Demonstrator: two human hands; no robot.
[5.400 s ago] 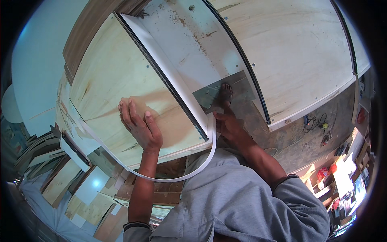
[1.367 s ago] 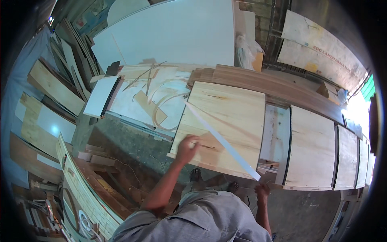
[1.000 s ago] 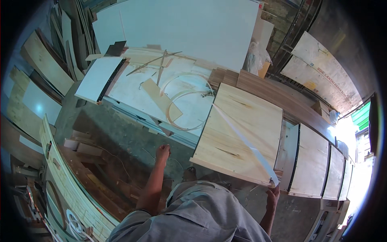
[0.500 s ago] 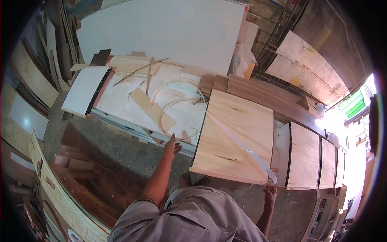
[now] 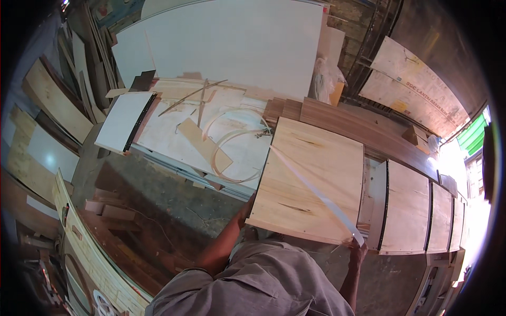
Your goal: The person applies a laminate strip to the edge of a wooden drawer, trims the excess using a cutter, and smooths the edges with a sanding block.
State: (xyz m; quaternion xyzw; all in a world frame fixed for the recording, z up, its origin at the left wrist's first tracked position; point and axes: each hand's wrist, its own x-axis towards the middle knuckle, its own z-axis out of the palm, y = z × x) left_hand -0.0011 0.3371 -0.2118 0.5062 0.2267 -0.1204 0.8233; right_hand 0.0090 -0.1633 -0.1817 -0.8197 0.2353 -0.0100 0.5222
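A pale wooden panel (image 5: 316, 174) with dark streaks lies in front of me, its left edge lined in black. Diagonally across it runs a long, flat whitish strip (image 5: 321, 197), from the left edge to the near right corner. At that corner my right hand (image 5: 358, 252) pinches the strip's near end. My left hand (image 5: 245, 209) is at the panel's near left edge; its fingers are mostly hidden there, so their grip does not show.
Left of the panel, a worktop (image 5: 174, 118) bears thin coiled strips (image 5: 216, 158), a plywood offcut (image 5: 197, 139) and crossed slats. More panels (image 5: 406, 205) line up at the right. A large white board (image 5: 221, 47) lies beyond. Scrap wood (image 5: 118, 210) sits on the lower left floor.
My left hand has moved from over the floor, right and down, to the panel's left edge. My right hand stays at the near right corner with the strip. The view has shifted slightly.
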